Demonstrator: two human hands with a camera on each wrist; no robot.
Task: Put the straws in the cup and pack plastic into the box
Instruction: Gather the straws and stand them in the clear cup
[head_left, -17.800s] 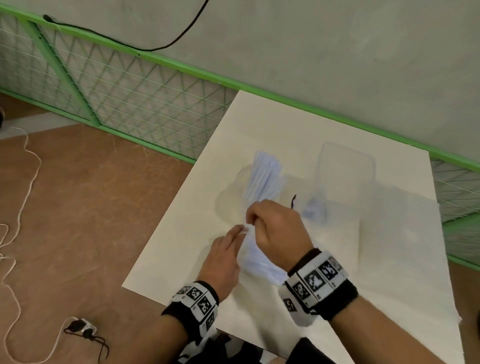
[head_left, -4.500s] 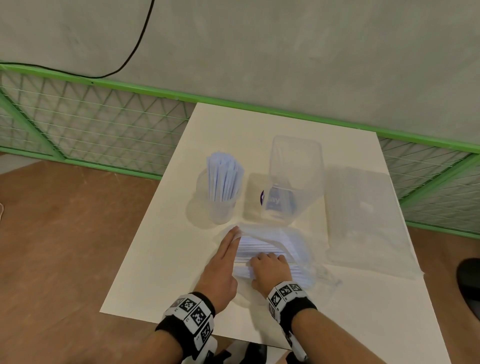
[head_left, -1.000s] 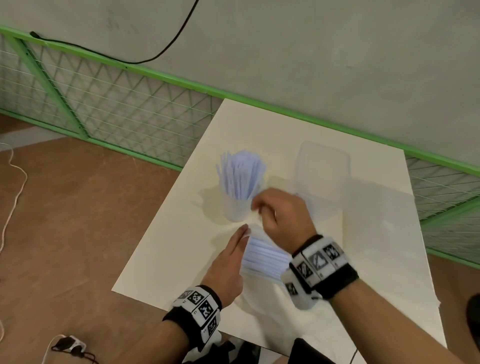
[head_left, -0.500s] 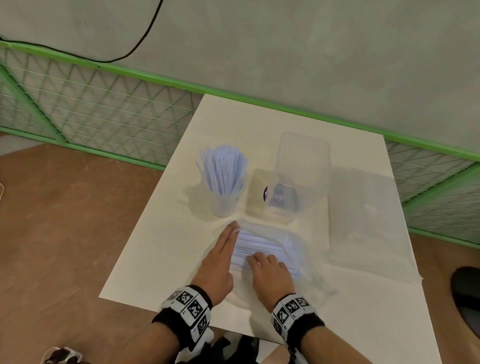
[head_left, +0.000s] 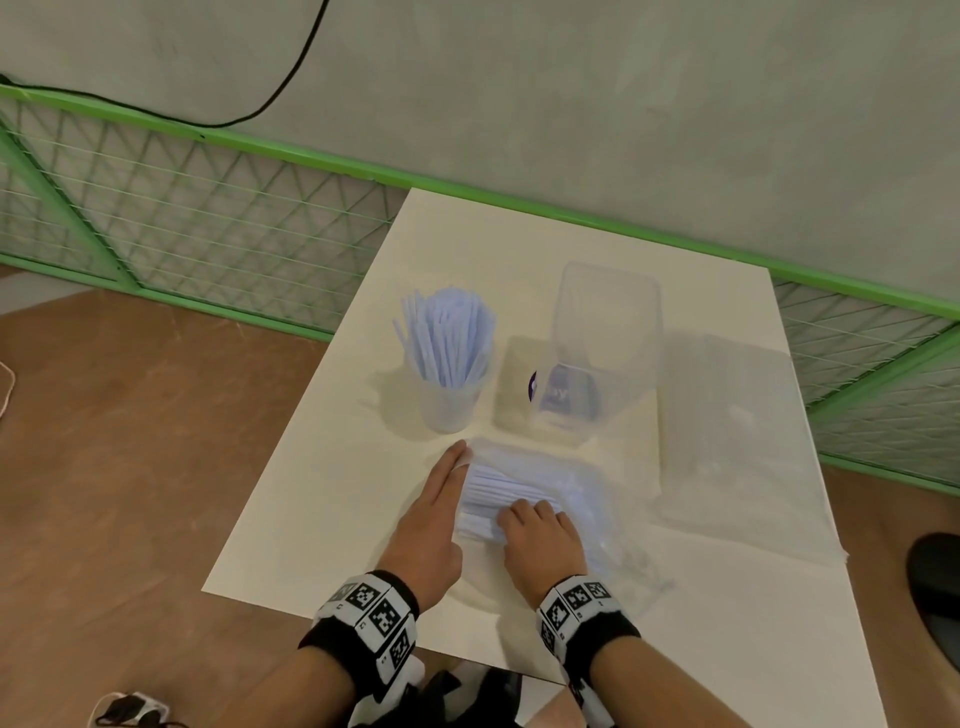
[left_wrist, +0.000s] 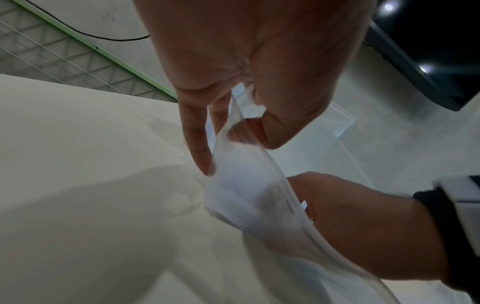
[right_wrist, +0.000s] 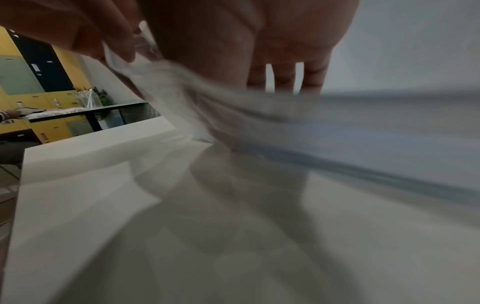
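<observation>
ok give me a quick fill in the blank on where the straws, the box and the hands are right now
1. The cup holds a standing bunch of pale blue ____.
2. The clear box stands on the table to the ____ of the cup.
3. Both the left hand and the right hand are at the plastic bag of straws lying ____ the cup than the person.

Missing words: straws; right; farther from

Setting: indoor office-type or lab workspace, not a home. Evidence: plain white table (head_left: 597, 249) set against a bare grey wall (head_left: 571, 93); green mesh fence (head_left: 208, 218) along the wall base; brown floor (head_left: 130, 467); loose black cable (head_left: 291, 78). Right wrist view: yellow lockers (right_wrist: 33, 96), a dark-framed bench (right_wrist: 85, 112).
</observation>
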